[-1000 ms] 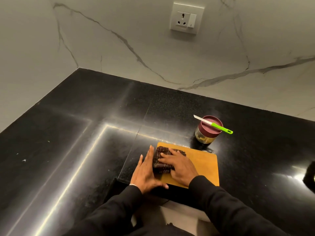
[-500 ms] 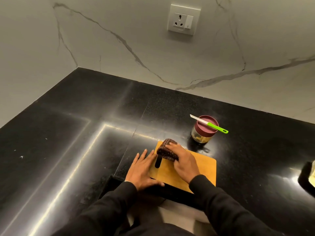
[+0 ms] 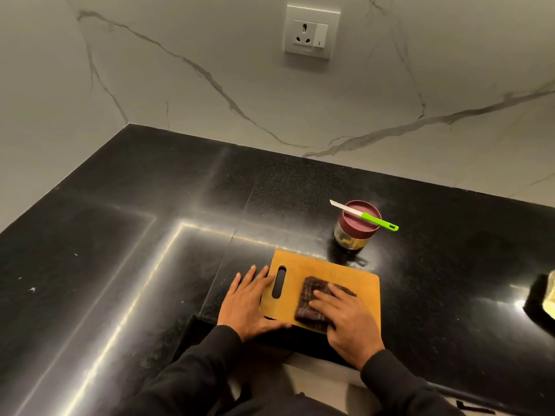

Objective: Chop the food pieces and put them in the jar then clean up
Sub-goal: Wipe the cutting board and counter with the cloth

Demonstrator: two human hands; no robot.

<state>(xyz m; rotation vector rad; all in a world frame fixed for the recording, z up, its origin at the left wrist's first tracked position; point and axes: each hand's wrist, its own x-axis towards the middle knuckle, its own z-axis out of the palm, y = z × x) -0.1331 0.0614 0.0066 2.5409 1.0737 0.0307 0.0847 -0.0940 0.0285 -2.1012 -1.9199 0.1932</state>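
**Cloth pressed to board as jar stands capped**

A person in dark sleeves leans over a black stone desk [image 3: 126, 265] set into a corner of white, grey-veined marble wall [image 3: 210, 94]. A wooden board [image 3: 318, 271] lies at the near edge of the desk, its handle slot to the left. The left hand [image 3: 249, 304] lies flat with fingers straight and slightly spread, its fingertips resting on the board's left edge beside the slot and its palm on the desk, thumb stretched along the board's near side. The right hand [image 3: 345, 319] lies on a folded dark checked cloth [image 3: 312, 301], fingers extended and pressing it down on the middle of the board; the fingers are not curled round the fabric. The cloth's left part shows clear of the hand, the rest lies beneath the palm.

Beyond the board's far right corner, near but apart from it, stands a small clear jar [image 3: 351, 240] with yellowish contents, closed by a maroon lid [image 3: 359, 219]. A knife [image 3: 365, 219] with a white blade and bright green handle rests across the lid, blade pointing left and handle jutting out past the rim on the right. No loose food pieces can be made out on the board.

A white socket [image 3: 312, 33] with a switch is mounted high on the wall. At the right edge of the view a dark object with something pale yellow [image 3: 543, 298] sits on the desk, too cropped to identify. Streaks of light reflect off the polished surface.
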